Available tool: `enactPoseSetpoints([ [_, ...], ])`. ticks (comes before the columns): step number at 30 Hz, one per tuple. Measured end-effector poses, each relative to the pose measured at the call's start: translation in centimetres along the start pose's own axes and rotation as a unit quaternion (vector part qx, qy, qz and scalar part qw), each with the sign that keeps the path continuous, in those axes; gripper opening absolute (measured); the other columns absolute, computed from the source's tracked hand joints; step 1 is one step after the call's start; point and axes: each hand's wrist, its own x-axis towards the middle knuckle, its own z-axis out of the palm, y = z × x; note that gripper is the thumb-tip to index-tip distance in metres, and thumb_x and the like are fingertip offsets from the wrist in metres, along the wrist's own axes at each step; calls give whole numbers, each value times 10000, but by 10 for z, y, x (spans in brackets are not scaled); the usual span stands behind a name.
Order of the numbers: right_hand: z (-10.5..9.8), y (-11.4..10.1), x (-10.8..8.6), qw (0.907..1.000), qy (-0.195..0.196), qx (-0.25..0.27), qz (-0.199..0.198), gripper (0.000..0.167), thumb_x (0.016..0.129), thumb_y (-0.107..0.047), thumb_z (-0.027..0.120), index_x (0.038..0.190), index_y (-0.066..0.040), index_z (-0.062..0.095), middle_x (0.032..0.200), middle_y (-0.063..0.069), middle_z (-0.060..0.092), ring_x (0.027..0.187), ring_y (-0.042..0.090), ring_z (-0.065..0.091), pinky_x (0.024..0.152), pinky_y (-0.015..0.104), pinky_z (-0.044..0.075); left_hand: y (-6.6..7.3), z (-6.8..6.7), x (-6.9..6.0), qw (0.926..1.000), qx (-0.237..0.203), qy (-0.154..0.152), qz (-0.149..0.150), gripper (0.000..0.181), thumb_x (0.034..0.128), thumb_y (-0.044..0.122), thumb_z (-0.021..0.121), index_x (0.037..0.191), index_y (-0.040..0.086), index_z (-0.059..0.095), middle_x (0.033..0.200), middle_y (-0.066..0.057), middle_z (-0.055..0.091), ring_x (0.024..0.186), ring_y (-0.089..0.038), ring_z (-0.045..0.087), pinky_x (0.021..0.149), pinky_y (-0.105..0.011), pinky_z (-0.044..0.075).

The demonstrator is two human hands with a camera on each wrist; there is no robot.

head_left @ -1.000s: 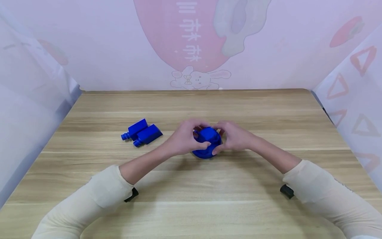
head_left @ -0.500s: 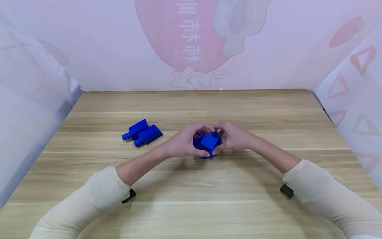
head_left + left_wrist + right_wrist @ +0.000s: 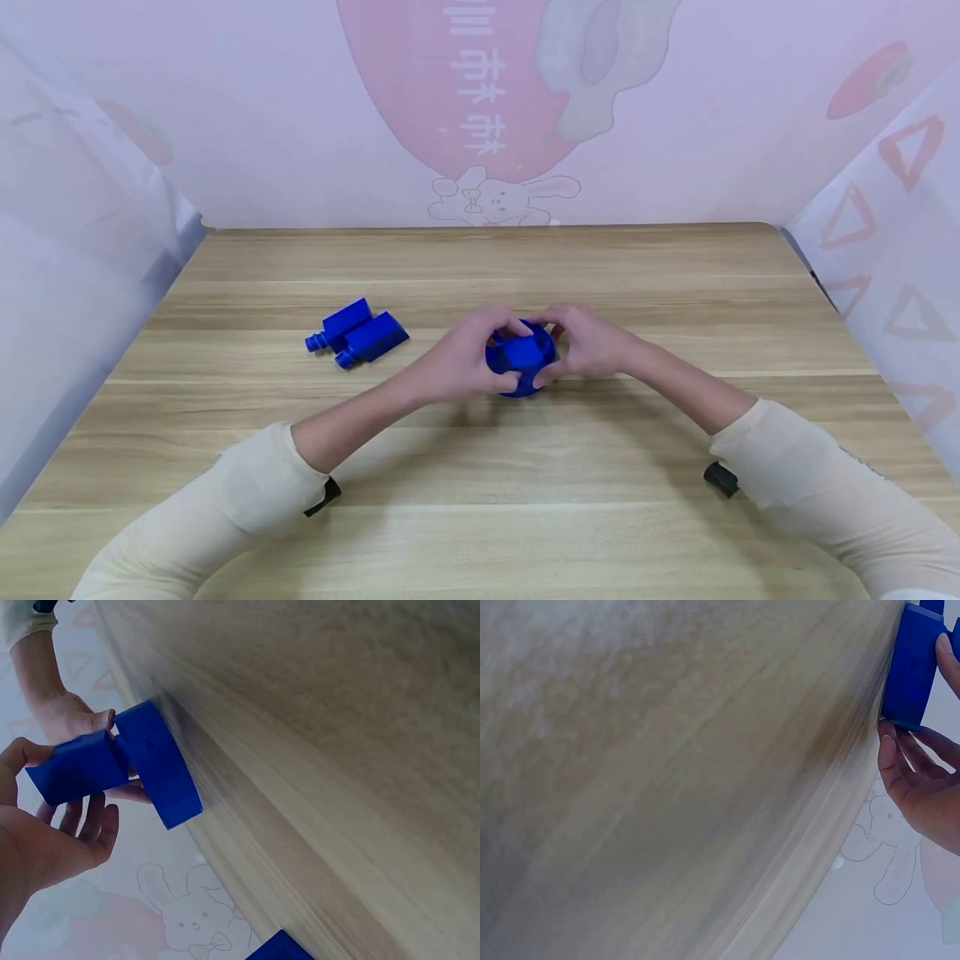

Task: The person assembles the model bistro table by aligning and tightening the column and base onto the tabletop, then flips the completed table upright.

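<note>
On the backdrop, white characters stood in a column, not readable with certainty; the mark on the round blue piece was too small.

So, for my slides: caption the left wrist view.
Left hand holds blue block over round base gripped by right hand.

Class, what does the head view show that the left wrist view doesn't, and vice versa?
Head only: the left sleeve and the knobbed ends of two loose blocks.

Left wrist only: a small dark mark on the outer wall of the round base.

Both: the left hand gripping a third block, the right hand holding the round base, the table and the bunny drawing.
</note>
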Motion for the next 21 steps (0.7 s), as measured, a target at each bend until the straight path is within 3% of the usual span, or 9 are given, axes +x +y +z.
enactPoseSetpoints([
  [5,0,-1,0,10000,-19,53,32,819,720,-268,971,1377,58,606,1230,155,680,1036,300,682,920,435,575,-5,-8,-1,9988,-281,-348,186,402,763,-112,653,1129,46,709,1254,-147,667,1181,-305,589,961,-429,532],
  [11,0,0,0,10000,-37,30,75,848,720,-274,972,1382,86,586,1239,169,671,1031,302,684,921,437,574,-8,-14,0,9979,-306,-528,228,431,773,-165,625,1124,62,728,1241,-143,658,1194,-311,581,950,-407,525],
  [16,0,1,1,9999,-86,-11,101,856,730,-306,966,1392,77,580,1273,169,668,1038,294,677,928,439,570,-10,-17,-3,9975,-208,-660,124,480,793,-107,765,1243,33,671,1304,-149,631,1198,-315,573,934,-435,538],
  [21,0,0,1,9997,-137,-52,211,875,742,-319,959,1409,84,562,1315,191,652,1052,303,669,949,449,562,-10,-18,-7,9960,-564,-561,-415,620,770,59,917,1285,-31,583,1287,-158,632,1169,-309,603,968,-453,556],
])
